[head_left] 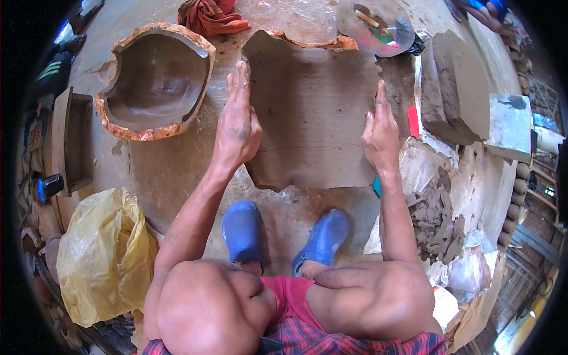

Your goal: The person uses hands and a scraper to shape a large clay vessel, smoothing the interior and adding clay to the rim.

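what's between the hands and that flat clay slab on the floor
Nothing visible. The left hand lies flat on the left edge of the clay slab, and the right hand rests on its right edge, both in direct contact.

Soft, even daylight fills the scene, brightest toward the right edge where pale surfaces nearly wash out, and shadows under the forearms and beside the blue shoes (284, 234) are faint and diffuse. A clear plastic bowl (376, 26) at the top catches a mild glare (the only real shine in view). The fisheye lens bends straight edges strongly toward the rim, black corners frame the circular picture, and detail softens into blur near that border while the centre stays sharp.
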Demonstrator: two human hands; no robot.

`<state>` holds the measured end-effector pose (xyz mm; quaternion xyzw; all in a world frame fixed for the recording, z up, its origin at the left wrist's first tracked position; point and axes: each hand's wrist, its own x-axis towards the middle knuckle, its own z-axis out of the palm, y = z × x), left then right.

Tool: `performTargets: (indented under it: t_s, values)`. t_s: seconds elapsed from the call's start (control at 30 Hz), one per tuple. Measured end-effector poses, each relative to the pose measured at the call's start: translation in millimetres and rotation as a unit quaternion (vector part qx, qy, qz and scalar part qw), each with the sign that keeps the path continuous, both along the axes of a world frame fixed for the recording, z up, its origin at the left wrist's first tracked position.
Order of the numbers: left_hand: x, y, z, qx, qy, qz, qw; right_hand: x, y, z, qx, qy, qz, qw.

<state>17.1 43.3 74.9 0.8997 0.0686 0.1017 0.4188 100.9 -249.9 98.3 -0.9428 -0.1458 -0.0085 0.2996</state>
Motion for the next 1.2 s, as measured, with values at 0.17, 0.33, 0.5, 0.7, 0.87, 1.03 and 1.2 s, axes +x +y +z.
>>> performTargets:
  t_s: [0.17,0.33,0.5,0.7,0.87,1.03,1.2]
  values:
    - [-1,8,-1,-0.036,-0.019,0.016,0.999,17,-37,0,0.041,-0.021,0.036,0.998]
    - [-6,37,-7,-0.375,-0.012,0.065,0.925,32,-88,104,-0.045,0.078,0.054,0.995]
    - [7,48,-38,-0.449,-0.001,0.055,0.892,18,-95,169,-0.366,0.154,0.141,0.907]
    - [24,32,-64,-0.583,0.022,0.028,0.812,34,-115,59,-0.259,0.193,0.109,0.940]
    - [21,27,-64,-0.571,0.058,0.052,0.817,-21,-73,-36,0.394,0.331,-0.147,0.845]
    - [20,45,-84,-0.523,0.089,0.083,0.843,-57,-47,-38,0.476,0.291,-0.166,0.813]
    - [1,28,-57,-0.565,0.137,0.111,0.806,-93,-57,-36,0.454,0.264,-0.159,0.836]
